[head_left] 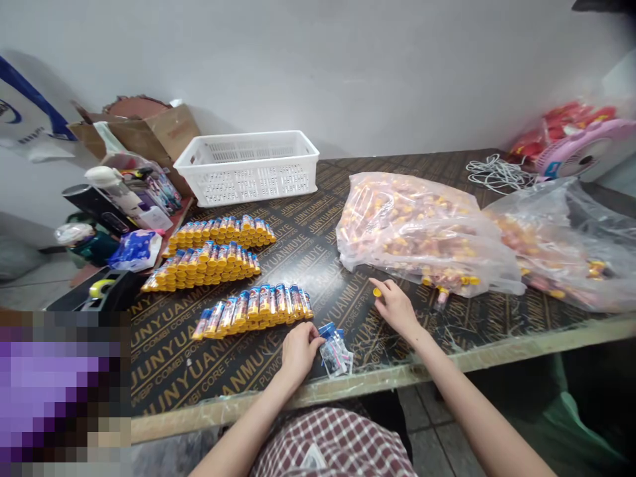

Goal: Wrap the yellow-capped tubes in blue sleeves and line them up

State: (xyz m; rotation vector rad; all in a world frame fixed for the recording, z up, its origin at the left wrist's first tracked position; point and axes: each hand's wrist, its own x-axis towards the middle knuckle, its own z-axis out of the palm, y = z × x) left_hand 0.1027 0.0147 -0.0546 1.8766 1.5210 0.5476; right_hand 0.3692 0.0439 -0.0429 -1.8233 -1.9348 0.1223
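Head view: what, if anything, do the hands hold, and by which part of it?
The right hand seems to pinch a small yellow-ended piece around its yellow end. The left hand is at the packets, upper left; a grip cannot be told.

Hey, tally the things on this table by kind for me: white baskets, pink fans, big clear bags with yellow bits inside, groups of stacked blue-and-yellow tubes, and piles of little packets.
White basket: 1
Pink fan: 1
Clear bags: 2
Tube groups: 3
Packet pile: 1
Total: 8
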